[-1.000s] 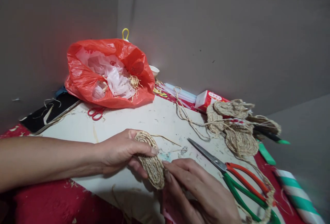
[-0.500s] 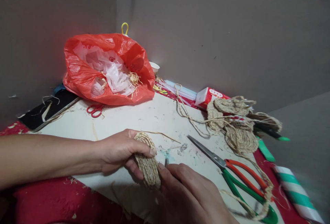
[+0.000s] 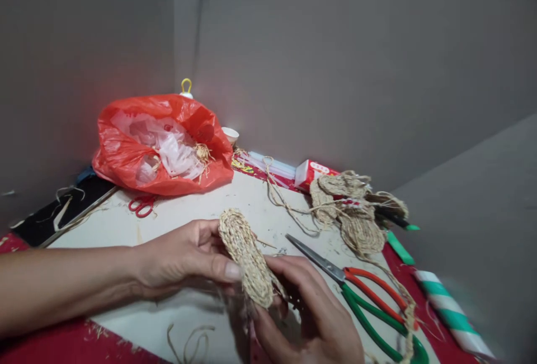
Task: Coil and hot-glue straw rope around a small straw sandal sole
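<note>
An oval sole-shaped piece of coiled, braided straw (image 3: 245,255) is held up over the white board, slanting down to the right. My left hand (image 3: 188,258) grips its left edge, thumb near the middle and fingers behind. At its lower right end is my right hand (image 3: 310,308), thumb below and fingers curled behind the piece. Beneath the right thumb a pinkish item shows, too blurred to make out. Scissors (image 3: 342,274) with one red and one green handle lie partly open to the right of my right hand.
A red plastic bag (image 3: 121,162) holding white plastic and straw stands at the back left, near small red scissors (image 3: 142,206) and a black device (image 3: 62,213). Braided straw pieces (image 3: 363,230) and a red-white box (image 3: 312,174) lie right; a green-striped pack (image 3: 453,311) is at far right.
The view has shifted, so the tabletop items appear lower and further left. The straw piece now shows its broad face, and my right hand has opened its grasp around the lower end.
</note>
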Motion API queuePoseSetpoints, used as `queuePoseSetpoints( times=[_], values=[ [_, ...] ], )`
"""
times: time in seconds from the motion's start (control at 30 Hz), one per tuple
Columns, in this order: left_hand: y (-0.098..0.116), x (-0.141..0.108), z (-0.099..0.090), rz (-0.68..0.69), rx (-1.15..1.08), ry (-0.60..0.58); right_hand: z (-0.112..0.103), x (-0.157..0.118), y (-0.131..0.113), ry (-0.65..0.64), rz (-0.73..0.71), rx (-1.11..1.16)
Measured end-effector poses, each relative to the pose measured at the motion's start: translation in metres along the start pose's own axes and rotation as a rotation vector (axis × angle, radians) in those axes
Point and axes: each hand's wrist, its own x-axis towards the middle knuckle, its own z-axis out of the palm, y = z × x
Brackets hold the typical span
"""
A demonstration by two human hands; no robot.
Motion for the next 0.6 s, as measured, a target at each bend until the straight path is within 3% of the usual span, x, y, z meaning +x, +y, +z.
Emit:
queuePoseSetpoints(
  times=[0.13, 0.3, 0.6],
  values=[
    [-0.006, 0.001, 0.006, 0.039, 0.008, -0.046, -0.002, -0.002, 0.001, -0.014, -0.048, 0.039],
    [-0.012, 0.001, 0.004, 0.072, -0.018, -0.039, 0.013, -0.006, 0.001, 0.134, -0.07, 0.062],
    [-0.006, -0.003, 0.003, 0.051, 0.022, -0.104, 0.015, -0.01, -0.004, 0.108, -0.043, 0.154]
  ],
)
